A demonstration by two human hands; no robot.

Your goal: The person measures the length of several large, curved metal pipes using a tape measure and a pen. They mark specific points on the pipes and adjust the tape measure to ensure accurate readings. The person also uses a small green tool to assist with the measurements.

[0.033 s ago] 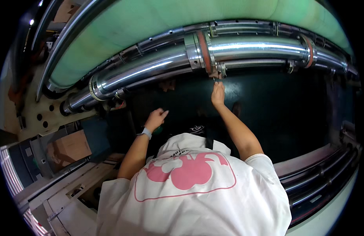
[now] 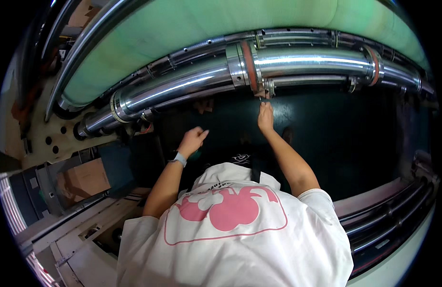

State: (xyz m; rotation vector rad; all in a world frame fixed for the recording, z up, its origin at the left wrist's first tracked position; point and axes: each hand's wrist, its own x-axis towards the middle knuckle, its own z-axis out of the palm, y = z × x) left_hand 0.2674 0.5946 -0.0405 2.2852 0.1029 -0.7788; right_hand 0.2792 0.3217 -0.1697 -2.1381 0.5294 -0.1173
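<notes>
My right hand [image 2: 265,117] reaches forward, its fingers pinched around a thin metal tool [image 2: 262,99]. The tool's tip points up at a small block below the red-banded ring [image 2: 249,67] on a shiny metal roller [image 2: 192,79]. Too little of the tool shows to tell its kind. My left hand [image 2: 193,141] hovers over the dark area nearer to me, fingers curled and thumb out. What those fingers hold, if anything, is hidden. A small green patch shows just below that hand.
A large green cylinder [image 2: 206,19] curves behind the roller. A second red-banded ring [image 2: 375,63] sits farther right. At left stands a cardboard box [image 2: 87,179], with a light machine frame [image 2: 53,239] below it. Dark rollers [image 2: 393,215] lie at lower right.
My left hand has lifted slightly forward and to the right, with its fingers more curled. The right hand stays at the ring with the thin tool.
</notes>
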